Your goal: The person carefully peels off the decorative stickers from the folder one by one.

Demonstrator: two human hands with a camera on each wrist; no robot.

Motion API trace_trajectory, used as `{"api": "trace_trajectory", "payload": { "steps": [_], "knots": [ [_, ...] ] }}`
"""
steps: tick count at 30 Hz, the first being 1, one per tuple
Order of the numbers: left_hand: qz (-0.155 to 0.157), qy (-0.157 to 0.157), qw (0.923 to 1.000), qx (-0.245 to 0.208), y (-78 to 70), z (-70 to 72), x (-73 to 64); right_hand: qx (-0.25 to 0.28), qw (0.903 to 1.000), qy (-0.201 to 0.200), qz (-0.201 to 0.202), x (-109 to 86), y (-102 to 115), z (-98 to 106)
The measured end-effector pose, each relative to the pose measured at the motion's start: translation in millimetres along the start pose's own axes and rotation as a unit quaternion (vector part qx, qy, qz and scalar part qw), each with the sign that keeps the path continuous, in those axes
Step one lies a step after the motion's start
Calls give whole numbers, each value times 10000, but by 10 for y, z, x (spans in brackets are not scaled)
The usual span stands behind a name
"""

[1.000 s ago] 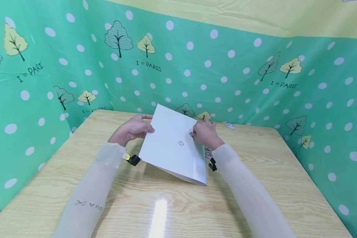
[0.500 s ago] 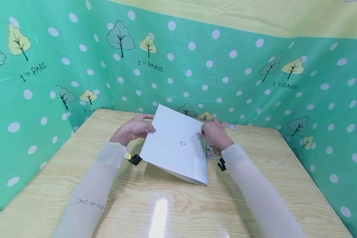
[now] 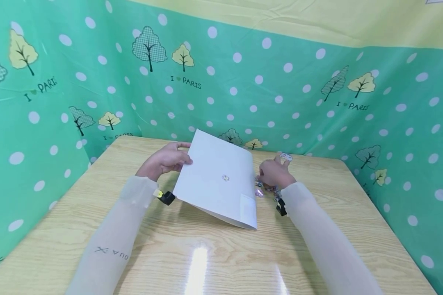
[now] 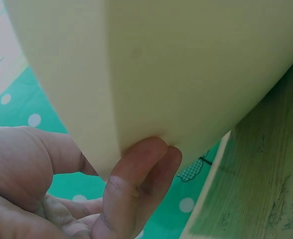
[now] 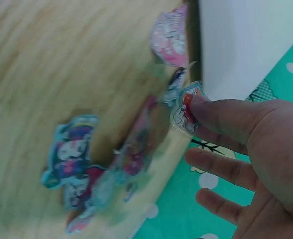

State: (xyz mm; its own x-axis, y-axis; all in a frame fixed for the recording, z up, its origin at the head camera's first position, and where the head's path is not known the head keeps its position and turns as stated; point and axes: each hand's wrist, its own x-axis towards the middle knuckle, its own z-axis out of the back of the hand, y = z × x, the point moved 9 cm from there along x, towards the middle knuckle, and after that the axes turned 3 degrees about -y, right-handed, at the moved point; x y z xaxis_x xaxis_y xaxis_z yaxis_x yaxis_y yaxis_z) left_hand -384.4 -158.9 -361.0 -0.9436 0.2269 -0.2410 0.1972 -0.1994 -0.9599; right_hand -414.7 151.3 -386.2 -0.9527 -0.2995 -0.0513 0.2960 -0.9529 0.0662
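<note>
My left hand [image 3: 166, 159] grips the left edge of a white folder [image 3: 212, 159], which stands tilted over the table with its lower edge slightly bowed. In the left wrist view, thumb and fingers pinch the folder's corner from both sides. One small sticker [image 3: 225, 178] is on the folder's face. To the right of the folder is my right hand [image 3: 276, 171], apart from it. Between thumb and index finger it pinches a small cartoon sticker [image 5: 184, 110], seen in the right wrist view; its other fingers are extended.
Several loose cartoon stickers [image 5: 72, 149] lie on the wooden table beside the folder, partly under the right hand. A pink sticker [image 3: 259, 192] lies against the folder's right edge. Another white sticker [image 3: 286, 156] lies near the back edge. A green dotted curtain [image 3: 243, 82] hangs behind the table.
My right hand has drawn away from the folder to the right, lower over the loose stickers, uncovering the folder's upper right corner. The left hand and folder stay put.
</note>
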Motion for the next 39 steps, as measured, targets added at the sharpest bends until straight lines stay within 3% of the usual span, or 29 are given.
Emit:
{"api": "trace_trajectory", "payload": {
  "steps": [17, 27, 39],
  "knots": [
    [-47, 43, 10000, 58, -9, -12, -5, 8, 9998, -143, -135, 5, -26, -83],
    [-89, 17, 9999, 77, 13, 3, -18, -172, 9998, -136, -4, 11, 43, 2],
    [-80, 62, 9999, 67, -28, -26, -17, -184, 9966, -778, 184, -34, 235, 177]
  ]
}}
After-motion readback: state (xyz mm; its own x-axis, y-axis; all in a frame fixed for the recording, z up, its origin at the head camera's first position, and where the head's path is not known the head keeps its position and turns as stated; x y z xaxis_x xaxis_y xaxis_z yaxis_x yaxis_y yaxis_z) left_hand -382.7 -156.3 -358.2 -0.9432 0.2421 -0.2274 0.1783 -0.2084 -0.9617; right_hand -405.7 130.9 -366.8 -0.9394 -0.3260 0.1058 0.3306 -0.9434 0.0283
